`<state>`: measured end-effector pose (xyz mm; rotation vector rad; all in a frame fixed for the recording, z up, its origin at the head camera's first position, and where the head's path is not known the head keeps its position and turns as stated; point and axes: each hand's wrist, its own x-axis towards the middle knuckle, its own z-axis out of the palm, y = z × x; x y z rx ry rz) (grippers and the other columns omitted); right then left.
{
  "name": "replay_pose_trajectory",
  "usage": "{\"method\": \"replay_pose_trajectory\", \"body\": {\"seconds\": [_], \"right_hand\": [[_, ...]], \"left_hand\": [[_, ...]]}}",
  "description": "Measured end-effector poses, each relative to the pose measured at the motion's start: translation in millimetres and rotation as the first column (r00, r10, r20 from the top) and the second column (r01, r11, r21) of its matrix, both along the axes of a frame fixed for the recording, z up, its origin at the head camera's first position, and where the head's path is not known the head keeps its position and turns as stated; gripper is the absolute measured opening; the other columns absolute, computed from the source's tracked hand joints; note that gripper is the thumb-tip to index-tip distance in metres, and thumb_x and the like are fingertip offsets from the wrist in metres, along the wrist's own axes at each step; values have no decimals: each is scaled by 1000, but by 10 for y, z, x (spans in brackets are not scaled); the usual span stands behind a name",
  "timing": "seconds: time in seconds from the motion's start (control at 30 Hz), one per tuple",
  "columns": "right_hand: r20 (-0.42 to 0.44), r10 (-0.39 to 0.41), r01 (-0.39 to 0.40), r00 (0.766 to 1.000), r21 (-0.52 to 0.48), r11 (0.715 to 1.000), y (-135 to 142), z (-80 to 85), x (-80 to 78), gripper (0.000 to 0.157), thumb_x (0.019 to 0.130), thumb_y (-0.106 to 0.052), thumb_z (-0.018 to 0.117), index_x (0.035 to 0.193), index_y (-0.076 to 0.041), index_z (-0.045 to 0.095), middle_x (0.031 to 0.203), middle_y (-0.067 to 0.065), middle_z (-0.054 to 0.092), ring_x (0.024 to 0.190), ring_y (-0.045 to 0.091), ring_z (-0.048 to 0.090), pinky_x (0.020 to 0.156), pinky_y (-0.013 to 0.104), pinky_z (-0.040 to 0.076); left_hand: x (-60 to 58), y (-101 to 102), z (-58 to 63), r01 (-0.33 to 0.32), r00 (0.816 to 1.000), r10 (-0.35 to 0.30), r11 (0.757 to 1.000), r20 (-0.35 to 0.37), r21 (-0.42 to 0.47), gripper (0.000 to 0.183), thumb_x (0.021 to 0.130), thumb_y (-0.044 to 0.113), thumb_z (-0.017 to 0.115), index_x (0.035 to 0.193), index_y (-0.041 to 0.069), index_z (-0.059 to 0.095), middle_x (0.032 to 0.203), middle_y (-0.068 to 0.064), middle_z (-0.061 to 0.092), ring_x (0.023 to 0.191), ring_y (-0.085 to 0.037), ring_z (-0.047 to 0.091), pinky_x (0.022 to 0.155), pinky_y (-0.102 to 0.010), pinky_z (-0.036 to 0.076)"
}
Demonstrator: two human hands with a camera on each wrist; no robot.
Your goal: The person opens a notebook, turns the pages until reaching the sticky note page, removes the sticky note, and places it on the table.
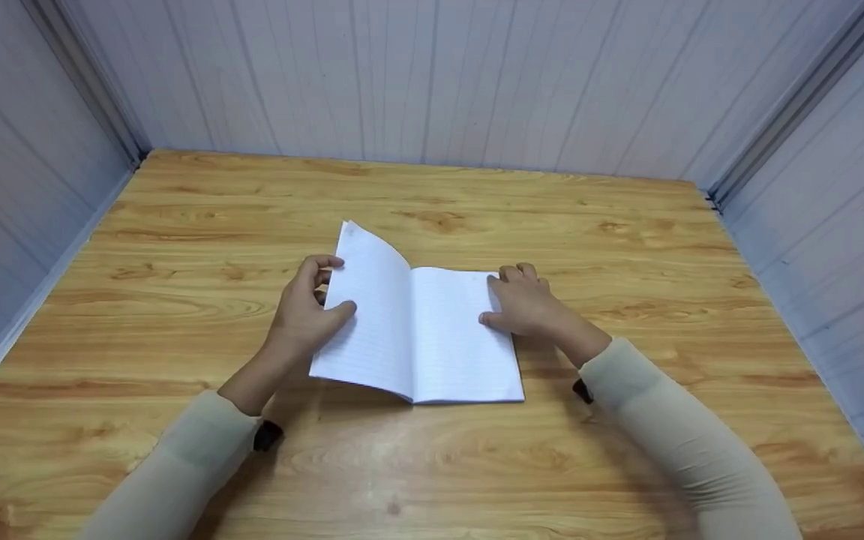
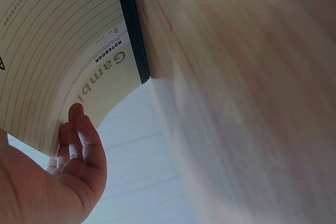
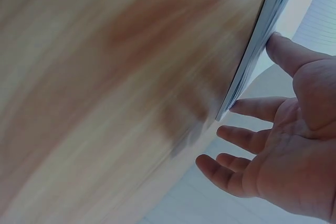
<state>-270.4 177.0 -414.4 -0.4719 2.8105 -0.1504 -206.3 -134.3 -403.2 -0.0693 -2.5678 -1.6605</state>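
An open notebook [image 1: 466, 352] with faintly lined white pages lies on the wooden table, its left half raised and bowed. My left hand [image 1: 304, 311] grips that raised half by its outer edge, thumb on the page and fingers behind. In the left wrist view, the same hand [image 2: 63, 177] has its fingers against the cream cover [image 2: 58, 61], which shows printed lines, the word "NOTEBOOK" and a dark spine. At the upper right edge of the right page rests my right hand [image 1: 526, 304]. Seen from the right wrist, its thumb and index finger touch the edge and the other fingers stay loosely extended.
The wood-grain table [image 1: 432, 480] extends around the notebook on every side. Pale panelled walls [image 1: 432, 82] enclose it at the back, left and right. A small dark object [image 1: 268, 435] shows at the left sleeve cuff, and another [image 1: 582, 391] at the right cuff.
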Motion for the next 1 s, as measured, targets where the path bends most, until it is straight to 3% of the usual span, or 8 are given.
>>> {"method": "replay_pose_trajectory", "body": {"seconds": [0.3,1.0], "right_hand": [[17,-26,27,1000,-41,999,25,-27,24,74,90,-45,61,148,-5,36,153,21,29,142,42,15,110,59,19],[-2,-22,22,1000,-60,998,-24,3,-25,73,87,-43,66,143,-3,43,151,20,32,141,41,18,109,58,20]], "left_hand": [[-33,9,-12,36,999,-36,999,-3,-4,53,77,5,62,127,11,46,112,-11,63,77,-23,57,73,-29,45],[-34,-15,-20,8,1000,-8,1000,-7,2,52,77,3,63,126,8,47,110,-13,63,80,-23,56,76,-28,43]]}}
